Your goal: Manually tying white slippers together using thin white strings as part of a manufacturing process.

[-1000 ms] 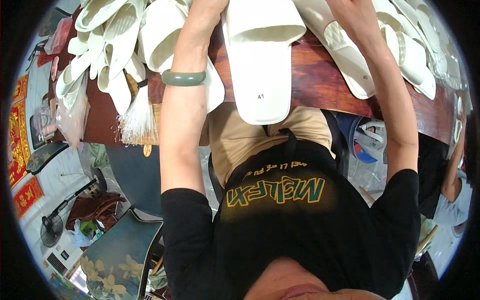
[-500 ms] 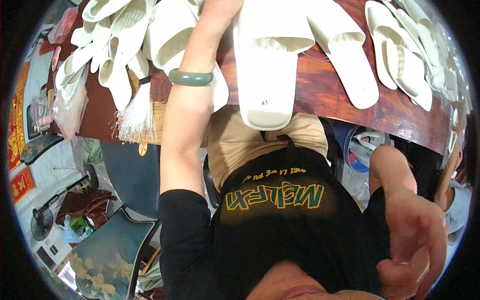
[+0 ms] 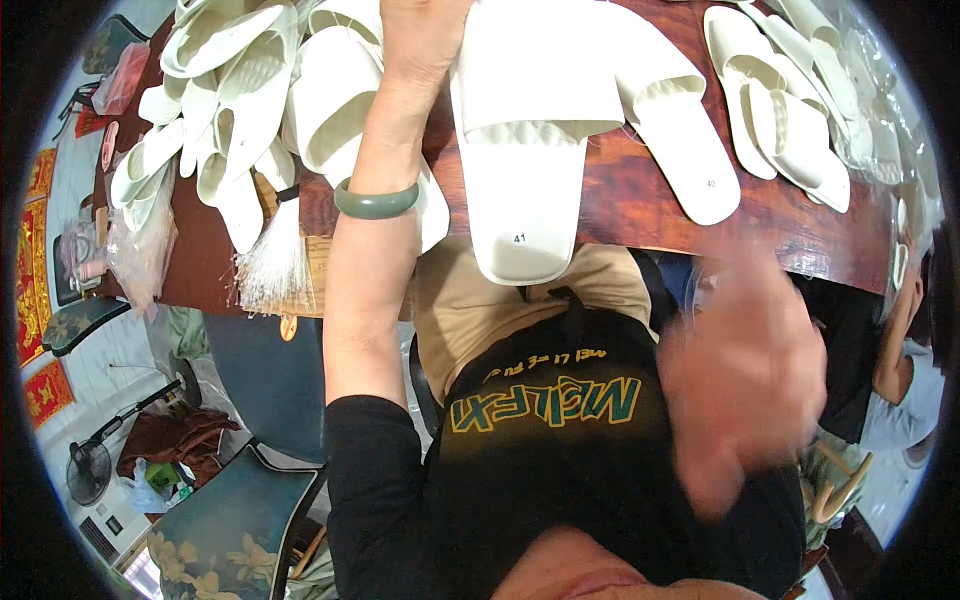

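A large white slipper (image 3: 525, 210) lies in front of me, its sole end jutting over the table's near edge. My left hand (image 3: 425, 35), a green bangle (image 3: 378, 200) on its wrist, rests at the slipper's upper left side. The picture's top edge cuts off its fingers, so their grip is hidden. To the slipper's right lies another white slipper (image 3: 690, 150). My right hand (image 3: 745, 370) is raised in front of my body, below that slipper and apart from it. Motion smears its fingers, and I cannot make out anything in them.
White slippers (image 3: 225, 90) are heaped on the left of the reddish-brown table (image 3: 640, 190). Several more (image 3: 800, 130) lie at the right beside clear plastic wrap. A tied bundle of white threads (image 3: 272, 255) hangs at the front edge. A chair (image 3: 215, 510) stands lower left; another person (image 3: 905, 390) is far right.
My right hand has swung up and left from the lower right, toward the table. The middle slipper and my left hand sit slightly lower in the picture.
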Action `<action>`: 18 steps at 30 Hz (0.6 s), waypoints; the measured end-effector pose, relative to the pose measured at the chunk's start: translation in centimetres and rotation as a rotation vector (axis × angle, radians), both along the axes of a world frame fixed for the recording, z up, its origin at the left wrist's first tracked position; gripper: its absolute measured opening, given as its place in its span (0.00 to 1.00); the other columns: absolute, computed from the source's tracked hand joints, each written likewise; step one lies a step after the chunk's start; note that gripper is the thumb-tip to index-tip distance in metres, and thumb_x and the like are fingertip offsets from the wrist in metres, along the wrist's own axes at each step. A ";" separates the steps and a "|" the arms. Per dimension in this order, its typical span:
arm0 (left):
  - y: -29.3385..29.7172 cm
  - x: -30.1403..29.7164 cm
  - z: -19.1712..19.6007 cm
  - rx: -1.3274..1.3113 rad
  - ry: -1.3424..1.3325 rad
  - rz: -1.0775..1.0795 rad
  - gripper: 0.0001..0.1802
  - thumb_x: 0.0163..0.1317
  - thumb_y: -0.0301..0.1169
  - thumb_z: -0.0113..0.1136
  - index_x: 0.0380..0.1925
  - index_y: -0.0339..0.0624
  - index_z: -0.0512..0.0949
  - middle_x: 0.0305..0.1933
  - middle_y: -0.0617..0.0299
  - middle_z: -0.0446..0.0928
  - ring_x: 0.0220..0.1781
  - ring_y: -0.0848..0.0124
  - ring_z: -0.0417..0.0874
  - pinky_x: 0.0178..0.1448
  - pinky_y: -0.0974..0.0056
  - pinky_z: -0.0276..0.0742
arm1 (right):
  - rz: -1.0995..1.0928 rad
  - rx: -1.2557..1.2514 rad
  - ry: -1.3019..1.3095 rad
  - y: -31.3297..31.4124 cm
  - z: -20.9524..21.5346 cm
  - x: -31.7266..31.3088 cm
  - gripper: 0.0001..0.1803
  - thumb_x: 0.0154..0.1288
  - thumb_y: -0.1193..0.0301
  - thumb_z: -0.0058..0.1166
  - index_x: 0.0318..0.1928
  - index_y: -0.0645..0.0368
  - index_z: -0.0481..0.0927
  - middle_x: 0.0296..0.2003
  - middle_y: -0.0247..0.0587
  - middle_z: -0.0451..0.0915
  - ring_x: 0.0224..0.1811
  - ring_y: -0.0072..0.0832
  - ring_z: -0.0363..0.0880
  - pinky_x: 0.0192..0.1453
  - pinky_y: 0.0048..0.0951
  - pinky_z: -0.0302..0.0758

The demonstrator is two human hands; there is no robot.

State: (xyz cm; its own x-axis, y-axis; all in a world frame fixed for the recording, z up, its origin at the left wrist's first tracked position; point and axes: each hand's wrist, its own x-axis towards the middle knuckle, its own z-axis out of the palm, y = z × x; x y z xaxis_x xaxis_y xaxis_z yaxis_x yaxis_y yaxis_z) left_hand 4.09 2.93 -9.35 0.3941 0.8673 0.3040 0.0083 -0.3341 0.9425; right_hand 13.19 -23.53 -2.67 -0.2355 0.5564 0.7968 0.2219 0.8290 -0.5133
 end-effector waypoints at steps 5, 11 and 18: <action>-0.7 1.5 0.9 0.002 -0.083 -0.051 0.17 0.59 0.38 0.62 0.16 0.38 0.76 0.16 0.71 0.71 0.20 0.84 0.67 0.23 0.75 0.63 | -0.975 -0.088 -0.525 6.5 -4.2 1.5 0.28 0.41 0.76 0.62 0.49 0.53 0.76 0.47 0.38 0.70 0.42 0.37 0.68 0.48 0.35 0.66; 0.9 1.3 -0.7 0.016 -0.002 -0.059 0.17 0.59 0.37 0.62 0.16 0.37 0.76 0.16 0.71 0.72 0.20 0.84 0.67 0.23 0.75 0.63 | -0.946 0.078 -0.449 8.2 -5.8 2.6 0.16 0.41 0.80 0.61 0.35 0.55 0.80 0.36 0.31 0.76 0.39 0.30 0.72 0.46 0.32 0.67; 1.0 0.1 -0.7 0.031 0.357 0.084 0.22 0.58 0.43 0.58 0.34 0.29 0.80 0.29 0.54 0.81 0.30 0.71 0.80 0.36 0.65 0.75 | -0.047 -0.479 0.744 1.8 1.7 -2.5 0.06 0.54 0.75 0.57 0.32 0.53 0.74 0.31 0.38 0.75 0.38 0.26 0.75 0.42 0.27 0.67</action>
State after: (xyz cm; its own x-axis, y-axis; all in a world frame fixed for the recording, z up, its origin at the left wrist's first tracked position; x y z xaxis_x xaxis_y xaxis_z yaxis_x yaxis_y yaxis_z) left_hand 4.20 3.91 -10.10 0.4078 0.8938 0.1869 0.3635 -0.3466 0.8647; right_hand 10.70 -21.77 -0.95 0.2825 0.8655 0.4136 -0.2798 0.4867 -0.8275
